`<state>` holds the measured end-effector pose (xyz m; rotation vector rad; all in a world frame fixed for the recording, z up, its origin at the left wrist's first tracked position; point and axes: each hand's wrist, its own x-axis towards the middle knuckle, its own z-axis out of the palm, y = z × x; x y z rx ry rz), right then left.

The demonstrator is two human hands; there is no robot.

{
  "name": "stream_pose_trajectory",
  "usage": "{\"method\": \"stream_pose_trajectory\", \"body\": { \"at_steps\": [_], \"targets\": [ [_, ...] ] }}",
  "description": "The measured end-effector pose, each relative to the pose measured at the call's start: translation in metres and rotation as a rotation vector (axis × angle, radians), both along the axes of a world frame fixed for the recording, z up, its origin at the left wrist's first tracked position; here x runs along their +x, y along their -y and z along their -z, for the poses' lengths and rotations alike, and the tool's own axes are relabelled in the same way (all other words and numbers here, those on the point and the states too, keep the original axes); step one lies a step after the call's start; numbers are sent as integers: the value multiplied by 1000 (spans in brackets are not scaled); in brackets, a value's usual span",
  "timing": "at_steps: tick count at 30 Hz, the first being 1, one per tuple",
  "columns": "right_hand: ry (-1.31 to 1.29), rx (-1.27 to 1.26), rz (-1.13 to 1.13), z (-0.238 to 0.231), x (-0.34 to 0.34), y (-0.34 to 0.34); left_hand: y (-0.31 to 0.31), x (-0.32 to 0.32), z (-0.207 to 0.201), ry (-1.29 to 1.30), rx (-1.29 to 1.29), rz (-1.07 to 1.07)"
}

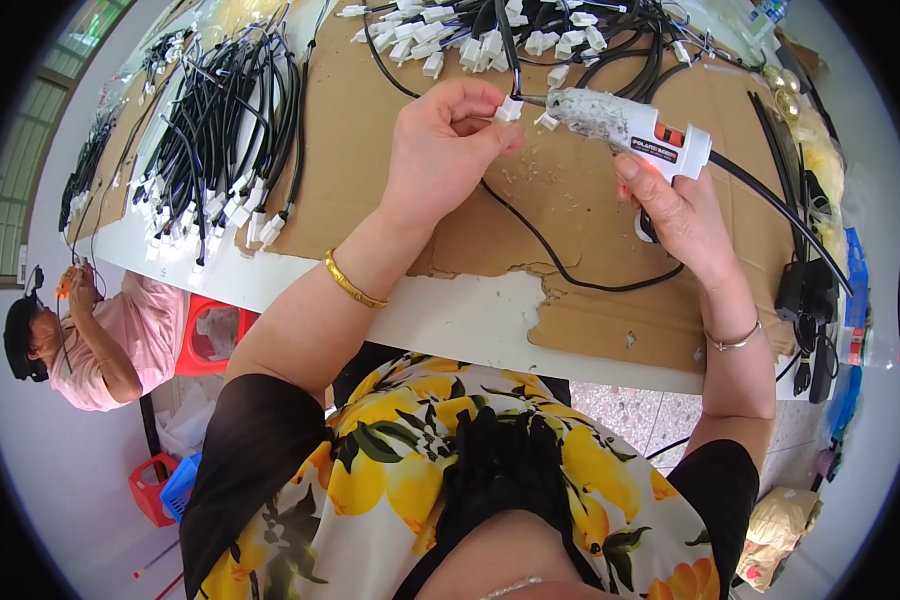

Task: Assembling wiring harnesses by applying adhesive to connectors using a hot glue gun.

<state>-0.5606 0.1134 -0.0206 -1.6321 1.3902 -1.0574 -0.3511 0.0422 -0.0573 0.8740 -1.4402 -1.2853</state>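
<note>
Between the thumb and fingers of my left hand is a small white plastic connector, with a black cable running up from it. My right hand grips a white hot glue gun by its handle. Its nozzle points left and reaches the cable end of the connector; whether it touches cannot be told. Hardened glue smears coat the gun's front. A black cord leaves the gun's back toward the right.
Brown cardboard covers the white table. Bundled black cables with white connectors lie at left, and a heap of connectors lies at the far side. A black power adapter sits at right. Another person sits at left.
</note>
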Motion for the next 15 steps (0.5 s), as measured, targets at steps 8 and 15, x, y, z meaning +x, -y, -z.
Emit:
{"method": "stream_pose_trajectory", "body": {
  "at_steps": [8, 15],
  "targets": [
    [13, 21, 13, 1, -1, 1, 0, 1, -3, 16, -4, -8],
    [53, 0, -4, 3, -2, 0, -1, 2, -2, -31, -15, 30]
  ]
}}
